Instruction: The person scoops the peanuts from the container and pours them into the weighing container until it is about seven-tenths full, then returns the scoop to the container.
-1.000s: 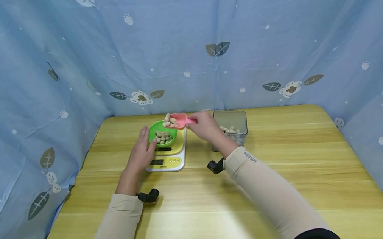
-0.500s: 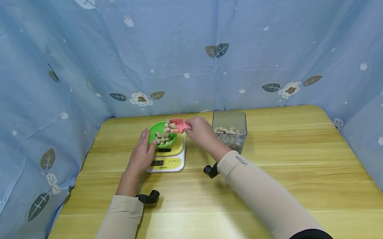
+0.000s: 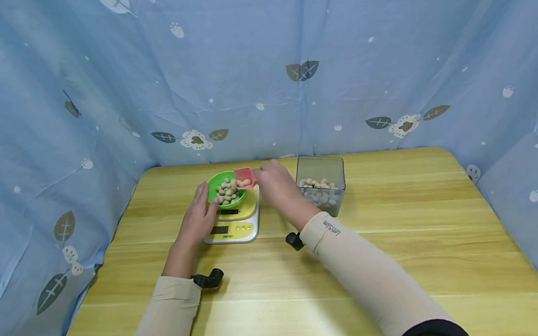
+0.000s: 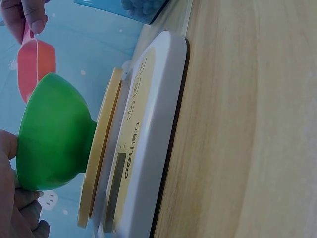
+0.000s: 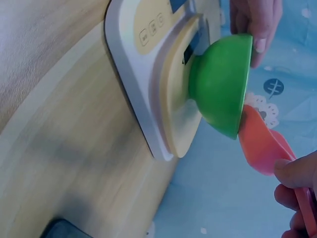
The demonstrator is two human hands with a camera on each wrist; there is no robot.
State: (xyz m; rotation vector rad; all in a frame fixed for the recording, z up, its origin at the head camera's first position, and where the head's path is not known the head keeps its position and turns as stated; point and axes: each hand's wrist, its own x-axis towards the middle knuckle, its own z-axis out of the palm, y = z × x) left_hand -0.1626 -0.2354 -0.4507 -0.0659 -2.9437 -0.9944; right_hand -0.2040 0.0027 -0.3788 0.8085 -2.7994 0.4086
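My right hand (image 3: pixel 277 185) grips the handle of a pink scoop (image 3: pixel 245 177), tilted down at the rim of a green bowl (image 5: pixel 221 82). Peanuts in their shells (image 3: pixel 228 190) lie in the bowl, and some lie at the scoop's mouth. The bowl stands on the yellow plate of a white and yellow kitchen scale (image 4: pixel 143 114). From the left, my left hand (image 3: pixel 197 218) holds the bowl's side, thumb at the near rim and fingers along the far side. The scale's display is lit, but its digits are too small to read surely.
A clear grey box (image 3: pixel 321 172) with more peanuts stands right of the scale, behind my right forearm. The wooden table (image 3: pixel 387 242) stretches right and forward. A blue patterned curtain (image 3: pixel 258 71) hangs along its back and sides.
My right hand has moved slightly left and tipped the scoop down at the bowl. Peanuts have slid from it, and the bowl looks fuller. My left hand stays at the bowl.
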